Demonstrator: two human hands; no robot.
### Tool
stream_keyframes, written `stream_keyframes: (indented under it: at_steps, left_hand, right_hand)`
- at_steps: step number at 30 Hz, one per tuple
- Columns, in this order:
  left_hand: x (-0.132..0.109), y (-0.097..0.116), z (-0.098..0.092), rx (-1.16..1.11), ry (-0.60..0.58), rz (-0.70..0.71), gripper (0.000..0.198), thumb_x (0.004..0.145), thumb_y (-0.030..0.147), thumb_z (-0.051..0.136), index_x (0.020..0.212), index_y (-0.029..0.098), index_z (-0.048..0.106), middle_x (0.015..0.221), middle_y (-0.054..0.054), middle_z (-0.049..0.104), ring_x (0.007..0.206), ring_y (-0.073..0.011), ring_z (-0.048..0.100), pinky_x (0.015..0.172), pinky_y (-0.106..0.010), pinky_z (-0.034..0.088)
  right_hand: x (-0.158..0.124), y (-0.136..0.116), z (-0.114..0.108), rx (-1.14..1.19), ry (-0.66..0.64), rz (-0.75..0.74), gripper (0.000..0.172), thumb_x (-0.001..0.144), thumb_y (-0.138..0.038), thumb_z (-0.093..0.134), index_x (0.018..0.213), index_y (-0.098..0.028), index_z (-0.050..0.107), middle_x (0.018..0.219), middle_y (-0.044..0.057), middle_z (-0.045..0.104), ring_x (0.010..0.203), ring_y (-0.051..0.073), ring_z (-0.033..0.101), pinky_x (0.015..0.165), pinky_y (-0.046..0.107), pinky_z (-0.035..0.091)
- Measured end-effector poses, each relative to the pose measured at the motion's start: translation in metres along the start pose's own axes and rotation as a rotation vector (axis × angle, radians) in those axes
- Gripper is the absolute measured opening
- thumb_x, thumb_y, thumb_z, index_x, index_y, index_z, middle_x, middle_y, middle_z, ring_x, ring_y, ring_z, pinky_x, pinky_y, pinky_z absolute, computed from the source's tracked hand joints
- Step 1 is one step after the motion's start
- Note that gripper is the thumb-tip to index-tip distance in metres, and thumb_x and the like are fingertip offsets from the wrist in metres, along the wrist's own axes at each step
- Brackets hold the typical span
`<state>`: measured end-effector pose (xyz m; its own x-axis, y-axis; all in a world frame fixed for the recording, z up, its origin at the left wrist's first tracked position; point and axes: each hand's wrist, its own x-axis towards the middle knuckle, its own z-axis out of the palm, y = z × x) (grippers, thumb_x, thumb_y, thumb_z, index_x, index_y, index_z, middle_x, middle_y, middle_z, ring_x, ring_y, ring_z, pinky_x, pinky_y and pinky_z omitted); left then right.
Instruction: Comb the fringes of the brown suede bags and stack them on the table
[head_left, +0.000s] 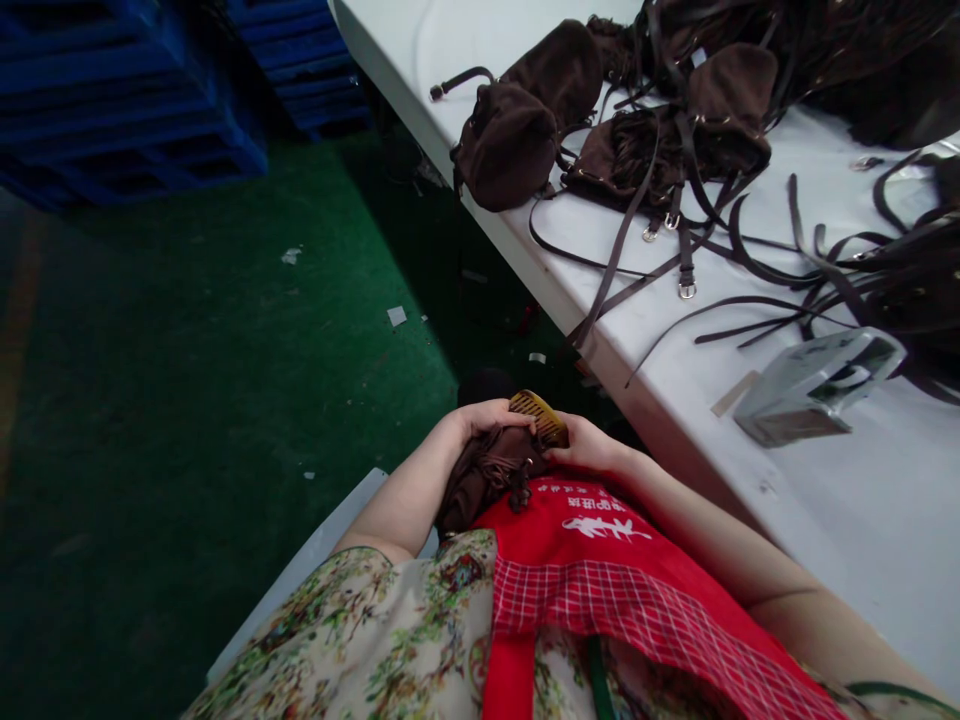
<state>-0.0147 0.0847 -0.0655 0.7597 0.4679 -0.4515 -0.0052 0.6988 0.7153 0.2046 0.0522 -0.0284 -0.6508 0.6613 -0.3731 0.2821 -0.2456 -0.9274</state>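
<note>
Over my lap, a dark brown bag [469, 485] with thin fringe strands lies against the red apron. A yellow-brown comb [541, 416] with wide teeth is at the top of the bag, between my two hands. My right hand [589, 443] is closed round the comb's right end. From the other side, my left hand [489, 416] grips the upper edge of the bag, its fingers reaching close to the comb's teeth. The undersides of both hands and part of the bag are hidden.
To the right, a white table [847, 520] bears several brown bags [517, 140] with loose straps, and a clear tape dispenser [817, 385]. Straps hang over its edge. Blue pallets [127, 100] are stacked at the far left. Paper scraps [396, 316] lie on the green floor.
</note>
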Motion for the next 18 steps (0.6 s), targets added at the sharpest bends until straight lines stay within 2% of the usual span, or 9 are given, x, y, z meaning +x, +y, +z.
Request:
stream_keyframes:
  at_steps: [3, 8, 11, 14, 16, 18]
  left_hand:
    - [0.003, 0.001, 0.002, 0.018, -0.008, 0.014, 0.038, 0.067, 0.034, 0.077, 0.096, 0.011, 0.069, 0.097, -0.008, 0.071, 0.088, -0.0191, 0.064, 0.086, -0.031, 0.047]
    - [0.005, 0.001, 0.002, 0.086, 0.0, -0.039, 0.037, 0.066, 0.032, 0.078, 0.095, 0.01, 0.07, 0.096, -0.008, 0.071, 0.086, -0.0199, 0.065, 0.085, -0.032, 0.048]
    - [0.004, 0.004, 0.002, 0.086, -0.062, -0.045, 0.041, 0.063, 0.03, 0.08, 0.098, 0.013, 0.069, 0.098, -0.007, 0.072, 0.091, -0.0197, 0.065, 0.089, -0.033, 0.048]
    - [0.003, 0.006, 0.003, 0.139, -0.203, -0.057, 0.049, 0.057, 0.025, 0.084, 0.102, 0.017, 0.069, 0.103, -0.005, 0.071, 0.097, -0.0192, 0.064, 0.092, -0.032, 0.047]
    - [0.004, 0.006, 0.004, 0.19, -0.251, -0.103, 0.049, 0.054, 0.024, 0.085, 0.101, 0.018, 0.069, 0.102, -0.004, 0.072, 0.094, -0.0191, 0.065, 0.089, -0.031, 0.049]
    - [0.008, 0.004, 0.006, 0.246, -0.26, -0.145, 0.047, 0.054, 0.025, 0.085, 0.098, 0.018, 0.07, 0.097, -0.003, 0.072, 0.088, -0.0191, 0.067, 0.086, -0.031, 0.051]
  right_hand:
    - [-0.001, 0.005, -0.001, -0.153, -0.034, 0.047, 0.039, 0.07, -0.027, 0.069, 0.105, -0.014, 0.06, 0.096, 0.005, 0.069, 0.085, 0.019, 0.065, 0.076, 0.03, 0.052]
    - [-0.005, -0.002, -0.012, -0.375, -0.065, 0.029, 0.02, 0.074, -0.03, 0.065, 0.087, -0.015, 0.065, 0.09, 0.003, 0.066, 0.08, 0.016, 0.061, 0.074, 0.026, 0.048]
    - [-0.008, -0.009, -0.016, -0.279, -0.141, 0.06, 0.022, 0.078, -0.034, 0.062, 0.089, -0.015, 0.062, 0.085, 0.002, 0.065, 0.073, 0.013, 0.059, 0.068, 0.024, 0.047]
    - [-0.011, -0.014, -0.019, -0.124, -0.271, 0.189, 0.027, 0.082, -0.041, 0.057, 0.085, -0.014, 0.06, 0.067, -0.002, 0.06, 0.049, 0.007, 0.047, 0.048, 0.02, 0.039]
    - [-0.01, -0.017, -0.021, -0.055, -0.27, 0.242, 0.029, 0.08, -0.044, 0.059, 0.08, -0.015, 0.058, 0.059, -0.005, 0.055, 0.041, 0.005, 0.039, 0.04, 0.019, 0.031]
    - [-0.006, -0.017, -0.02, 0.001, -0.191, 0.243, 0.029, 0.076, -0.043, 0.064, 0.077, -0.015, 0.057, 0.056, -0.006, 0.054, 0.039, 0.004, 0.037, 0.038, 0.018, 0.028]
